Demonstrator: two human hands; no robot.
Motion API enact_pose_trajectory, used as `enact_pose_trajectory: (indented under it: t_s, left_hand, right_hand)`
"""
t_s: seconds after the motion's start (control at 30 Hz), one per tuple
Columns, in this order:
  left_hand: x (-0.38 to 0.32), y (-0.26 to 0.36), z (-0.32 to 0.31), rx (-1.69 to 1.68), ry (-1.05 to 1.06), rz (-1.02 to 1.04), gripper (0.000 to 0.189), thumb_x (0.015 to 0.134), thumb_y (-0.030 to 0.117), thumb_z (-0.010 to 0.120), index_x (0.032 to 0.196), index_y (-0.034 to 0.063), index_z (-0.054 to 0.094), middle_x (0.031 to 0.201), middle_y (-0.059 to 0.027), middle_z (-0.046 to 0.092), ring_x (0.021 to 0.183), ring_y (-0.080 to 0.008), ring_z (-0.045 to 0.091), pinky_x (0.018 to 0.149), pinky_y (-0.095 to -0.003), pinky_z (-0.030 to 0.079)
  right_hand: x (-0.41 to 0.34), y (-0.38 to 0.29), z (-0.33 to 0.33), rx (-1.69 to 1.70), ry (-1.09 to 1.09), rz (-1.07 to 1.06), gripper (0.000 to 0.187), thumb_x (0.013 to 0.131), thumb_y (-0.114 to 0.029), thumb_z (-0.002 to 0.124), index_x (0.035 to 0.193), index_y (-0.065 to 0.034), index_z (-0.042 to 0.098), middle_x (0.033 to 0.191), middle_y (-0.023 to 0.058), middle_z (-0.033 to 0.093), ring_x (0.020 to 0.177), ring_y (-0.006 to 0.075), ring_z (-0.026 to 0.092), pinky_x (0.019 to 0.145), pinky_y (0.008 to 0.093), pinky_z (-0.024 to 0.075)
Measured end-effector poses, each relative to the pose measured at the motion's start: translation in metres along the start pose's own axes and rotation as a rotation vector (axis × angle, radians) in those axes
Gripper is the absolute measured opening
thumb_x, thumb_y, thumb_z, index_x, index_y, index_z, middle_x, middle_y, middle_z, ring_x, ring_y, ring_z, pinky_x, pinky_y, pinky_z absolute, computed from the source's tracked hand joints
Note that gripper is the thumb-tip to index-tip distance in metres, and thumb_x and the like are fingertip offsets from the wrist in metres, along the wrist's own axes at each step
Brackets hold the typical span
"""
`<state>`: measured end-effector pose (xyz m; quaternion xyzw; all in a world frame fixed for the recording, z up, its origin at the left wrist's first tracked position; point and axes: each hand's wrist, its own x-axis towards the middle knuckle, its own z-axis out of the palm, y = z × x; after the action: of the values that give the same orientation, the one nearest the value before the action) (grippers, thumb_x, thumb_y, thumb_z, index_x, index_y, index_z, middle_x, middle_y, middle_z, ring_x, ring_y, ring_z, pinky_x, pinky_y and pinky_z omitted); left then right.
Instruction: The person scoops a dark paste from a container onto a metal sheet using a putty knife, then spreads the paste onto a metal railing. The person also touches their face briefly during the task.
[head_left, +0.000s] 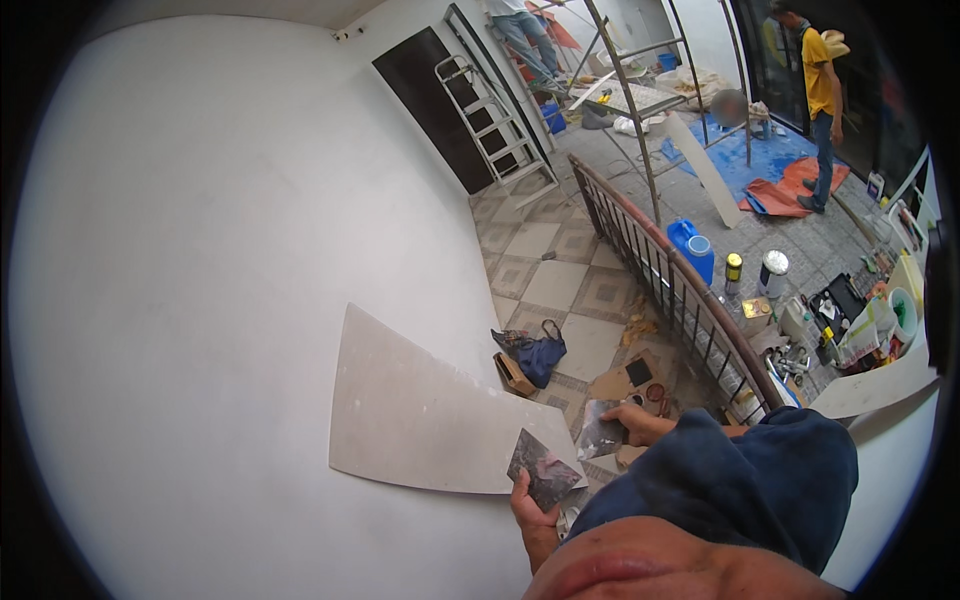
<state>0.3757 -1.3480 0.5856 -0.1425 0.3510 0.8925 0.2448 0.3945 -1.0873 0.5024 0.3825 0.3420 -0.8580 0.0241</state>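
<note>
My left hand (534, 511) grips a dark, thin square piece (546, 471) with pinkish and pale patches, its thumb along one edge. To its upper right, my right hand (639, 424) holds a similar flat piece (601, 430), grey with whitish smears. The two pieces are apart. Behind them a large pale board (442, 416) leans at the foot of the white wall (225, 225). On the tiled floor beyond my right hand lies cardboard (616, 379) with a black square (639, 372) and a reddish-brown ring (655, 392) on it.
A dark blue bag (541, 358) and small cardboard box (514, 374) lie by the wall. A metal railing (675, 259) runs along the right; beyond it are a blue jerrycan (694, 255), cans, tools and scaffolding (626, 90). A person in yellow (817, 82) stands far right, another person (525, 37) farther back.
</note>
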Motion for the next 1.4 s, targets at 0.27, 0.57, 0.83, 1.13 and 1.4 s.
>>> enact_pose_trajectory:
  t_s: [0.27,0.57,0.83,1.13,1.4]
  left_hand:
    - [-0.013,0.014,0.005,0.010,-0.075,0.182,0.048,0.095,0.023,0.062,0.134,-0.0026,0.053,0.124,-0.0191,0.064,0.112,-0.0376,0.064,0.098,-0.0535,0.052]
    - [-0.015,0.046,0.030,0.146,-0.014,0.339,0.047,0.094,0.016,0.061,0.135,-0.0060,0.052,0.123,-0.0188,0.064,0.109,-0.0357,0.066,0.095,-0.0496,0.054]
    - [0.025,0.078,0.073,0.213,-0.032,0.386,0.039,0.095,0.016,0.061,0.128,-0.0051,0.057,0.116,-0.0155,0.066,0.102,-0.0299,0.068,0.087,-0.0438,0.057]
    - [0.036,0.080,0.109,0.311,-0.185,0.382,0.034,0.095,0.009,0.057,0.125,-0.0070,0.058,0.113,-0.0157,0.067,0.092,-0.0251,0.070,0.081,-0.0374,0.059]
    - [0.032,0.070,0.110,0.483,-0.261,0.330,0.032,0.095,0.009,0.056,0.123,-0.0078,0.058,0.110,-0.0143,0.067,0.094,-0.0211,0.067,0.085,-0.0336,0.054]
  right_hand:
    - [-0.034,-0.016,0.037,-0.158,-0.197,-0.058,0.021,0.088,-0.003,0.070,0.108,0.0029,0.066,0.101,0.0118,0.072,0.090,0.0250,0.071,0.087,0.0380,0.0558]
    - [-0.083,-0.053,0.080,-0.442,-0.550,-0.734,0.029,0.091,-0.002,0.067,0.121,0.0002,0.067,0.105,0.0080,0.071,0.099,0.0200,0.065,0.090,0.0348,0.0509]
    - [-0.119,-0.129,0.105,-0.987,-0.374,-1.392,0.031,0.086,0.004,0.070,0.115,-0.0071,0.073,0.114,0.0147,0.069,0.108,0.0288,0.066,0.091,0.0386,0.0535]
    - [-0.148,-0.122,0.115,-1.482,-0.331,-1.776,0.046,0.071,0.001,0.072,0.111,-0.0211,0.076,0.117,-0.0011,0.069,0.110,0.0242,0.061,0.095,0.0415,0.0485]
    - [-0.143,-0.132,0.125,-1.639,-0.383,-1.643,0.040,0.075,0.002,0.066,0.107,-0.0203,0.078,0.112,-0.0032,0.071,0.108,0.0218,0.062,0.096,0.0390,0.0440]
